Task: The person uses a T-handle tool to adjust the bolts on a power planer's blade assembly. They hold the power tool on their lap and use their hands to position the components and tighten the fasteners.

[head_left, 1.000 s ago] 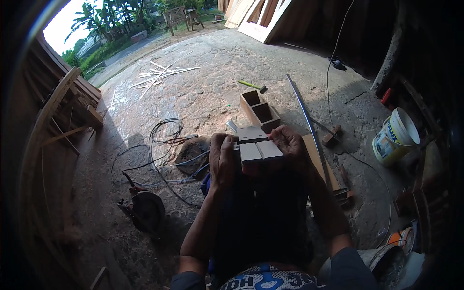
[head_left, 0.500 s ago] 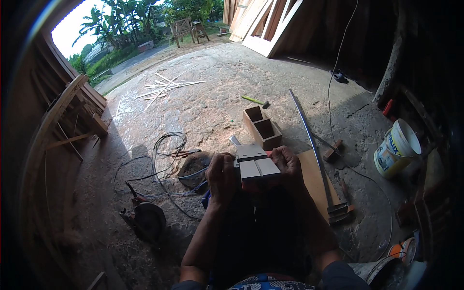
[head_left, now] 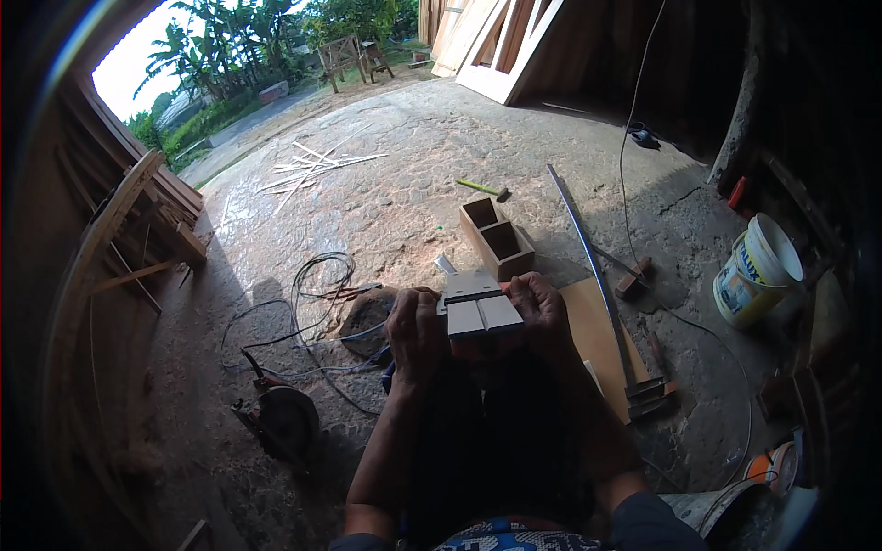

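Observation:
Both hands grip the sides of an upturned power tool point(head_left: 484, 314), apparently an electric planer, with a red and dark body and a flat pale sole crossed by a dark slot. My left hand point(head_left: 413, 335) has its fingers curled at the tool's left side, and my right hand point(head_left: 542, 317) is closed round its right side. Just beyond it lie a small white object point(head_left: 444, 264) and a two-compartment wooden box point(head_left: 513, 262). Below the tool are my dark-clothed legs.
Around me are a circular saw point(head_left: 280, 418), coiled cables point(head_left: 312, 262), a metal bar clamp point(head_left: 588, 248), a board point(head_left: 588, 317), a hammer point(head_left: 485, 187), wood strips point(head_left: 312, 170) and a white bucket point(head_left: 753, 275). Timber frames point(head_left: 496, 64) lean at the back right.
The view has tilted slightly, so the floor and items appear lower than a second ago. The held tool has shifted a little left, with both hands still on it.

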A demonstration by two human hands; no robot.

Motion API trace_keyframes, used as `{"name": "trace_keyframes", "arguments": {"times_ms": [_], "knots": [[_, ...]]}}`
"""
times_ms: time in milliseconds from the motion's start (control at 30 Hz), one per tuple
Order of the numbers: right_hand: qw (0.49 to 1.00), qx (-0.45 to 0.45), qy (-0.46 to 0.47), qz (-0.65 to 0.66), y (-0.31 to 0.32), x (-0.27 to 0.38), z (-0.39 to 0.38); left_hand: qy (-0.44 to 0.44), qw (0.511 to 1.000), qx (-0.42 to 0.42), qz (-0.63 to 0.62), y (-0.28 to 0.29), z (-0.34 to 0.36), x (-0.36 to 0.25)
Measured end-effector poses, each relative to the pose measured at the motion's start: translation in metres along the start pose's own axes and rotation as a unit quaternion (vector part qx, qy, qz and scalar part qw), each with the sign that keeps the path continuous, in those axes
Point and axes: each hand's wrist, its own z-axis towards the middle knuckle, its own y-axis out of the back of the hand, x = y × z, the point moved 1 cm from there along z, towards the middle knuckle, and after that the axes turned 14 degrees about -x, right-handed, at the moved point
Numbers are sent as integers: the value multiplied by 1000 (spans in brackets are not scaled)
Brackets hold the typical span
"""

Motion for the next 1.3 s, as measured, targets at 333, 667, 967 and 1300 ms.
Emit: {"name": "trace_keyframes", "arguments": {"times_ms": [333,667,967,1300], "knots": [[1000,-6,-3,-9,-1,-1,0,-11,999,15,30,1,2,-4],[997,24,-54,40,0,-9,5,15,1000,8,-2,0,0,4],[992,0,-61,112,-5,-29,8,27,1000,11,-2,-1,-1,-7],[956,47,-180,225,-6,-9,6,123,990,52,-53,-5,-3,19]]}}
